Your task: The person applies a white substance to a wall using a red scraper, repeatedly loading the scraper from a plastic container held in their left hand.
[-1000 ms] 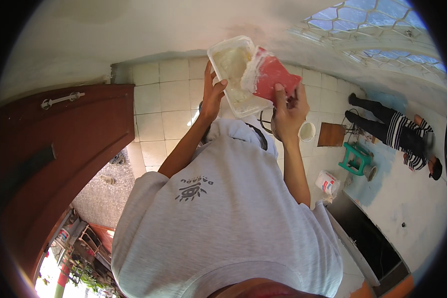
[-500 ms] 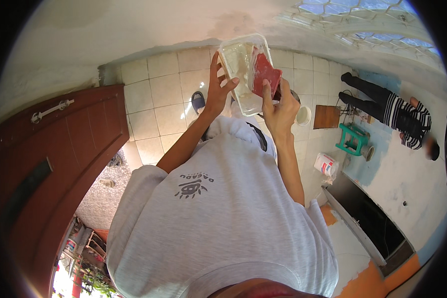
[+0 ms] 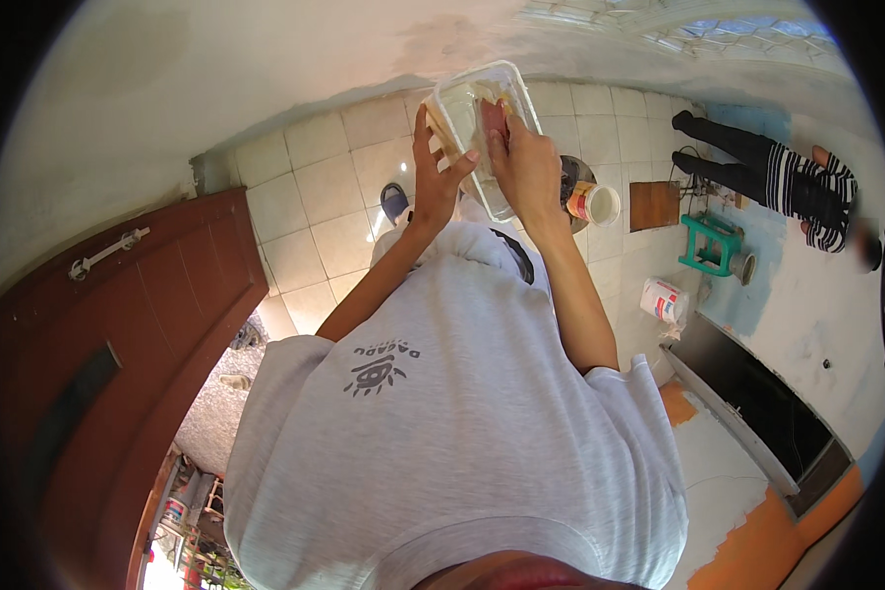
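Observation:
A clear plastic food container [image 3: 467, 108] is held up in front of my chest. My left hand [image 3: 435, 175] grips its left edge, fingers spread along the side. Over its right part lies my right hand [image 3: 521, 162], fingers pressed onto the container. Pale food shows inside through the plastic. The red thing from earlier cannot be seen; my right hand covers that spot. Below the hands, my grey shirt [image 3: 442, 423] fills the lower middle of the view.
White floor tiles [image 3: 305, 211] lie below. A brown door [image 3: 98, 374] stands at left. At right are a small pot with a cup [image 3: 592, 202], a green stool [image 3: 710, 244], a white packet [image 3: 664, 300] and a person in striped clothes [image 3: 787, 182].
The container swung from right to centre and tilted upright. My right hand moved over it, and the red thing it held is now out of sight.

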`<state>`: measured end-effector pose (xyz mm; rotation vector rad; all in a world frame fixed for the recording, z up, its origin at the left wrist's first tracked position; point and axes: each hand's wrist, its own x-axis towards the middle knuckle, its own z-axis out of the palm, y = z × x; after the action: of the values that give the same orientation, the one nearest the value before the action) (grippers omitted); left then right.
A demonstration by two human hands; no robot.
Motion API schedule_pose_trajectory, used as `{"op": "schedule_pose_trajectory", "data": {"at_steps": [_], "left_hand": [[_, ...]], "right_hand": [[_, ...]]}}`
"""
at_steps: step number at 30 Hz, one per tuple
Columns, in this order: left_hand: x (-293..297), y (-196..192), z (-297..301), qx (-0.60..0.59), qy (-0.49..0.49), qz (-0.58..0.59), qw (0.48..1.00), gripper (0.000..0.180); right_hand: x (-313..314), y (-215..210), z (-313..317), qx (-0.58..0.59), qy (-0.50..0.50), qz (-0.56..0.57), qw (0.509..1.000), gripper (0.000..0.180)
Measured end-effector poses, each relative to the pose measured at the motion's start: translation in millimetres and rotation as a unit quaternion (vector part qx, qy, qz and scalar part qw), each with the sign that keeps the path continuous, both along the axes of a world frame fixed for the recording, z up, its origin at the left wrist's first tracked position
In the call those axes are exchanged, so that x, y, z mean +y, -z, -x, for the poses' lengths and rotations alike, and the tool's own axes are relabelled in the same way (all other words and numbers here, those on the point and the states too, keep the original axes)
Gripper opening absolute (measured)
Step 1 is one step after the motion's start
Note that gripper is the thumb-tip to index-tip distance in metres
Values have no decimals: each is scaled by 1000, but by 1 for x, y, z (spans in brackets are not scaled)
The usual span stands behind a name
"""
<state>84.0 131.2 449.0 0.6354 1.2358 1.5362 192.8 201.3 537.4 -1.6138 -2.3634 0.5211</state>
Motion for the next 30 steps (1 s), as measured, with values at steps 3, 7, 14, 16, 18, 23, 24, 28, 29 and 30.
{"op": "schedule_pose_trajectory", "data": {"at_steps": [3,7,14,16,18,23,24,28,29,30], "left_hand": [[-2,0,-3,-6,9,-11,1000,108],[-2,1,-6,10,20,-2,1000,106],[5,7,0,-38,27,1,999,106],[5,18,3,-8,18,-3,1000,106],[6,16,3,20,14,-7,1000,106],[5,3,-7,-24,40,-2,999,107],[4,5,-6,-22,42,-3,999,107],[7,7,-5,-11,47,4,999,109],[9,7,-5,-19,45,10,999,109],[11,9,-4,-17,44,11,999,109]], "right_hand": [[-1,16,-1,-3,10,11,1000,19],[-3,26,-3,40,-7,3,999,20],[-11,17,-10,10,-21,33,999,17],[-11,8,-6,21,4,25,999,17],[-8,6,-4,31,34,16,999,16],[0,31,-1,27,11,-11,999,16],[0,29,0,29,13,-12,999,16],[-9,22,-5,47,-21,12,999,16],[-11,22,-8,48,-28,13,998,17],[-12,19,-10,50,-29,14,998,17]]}}
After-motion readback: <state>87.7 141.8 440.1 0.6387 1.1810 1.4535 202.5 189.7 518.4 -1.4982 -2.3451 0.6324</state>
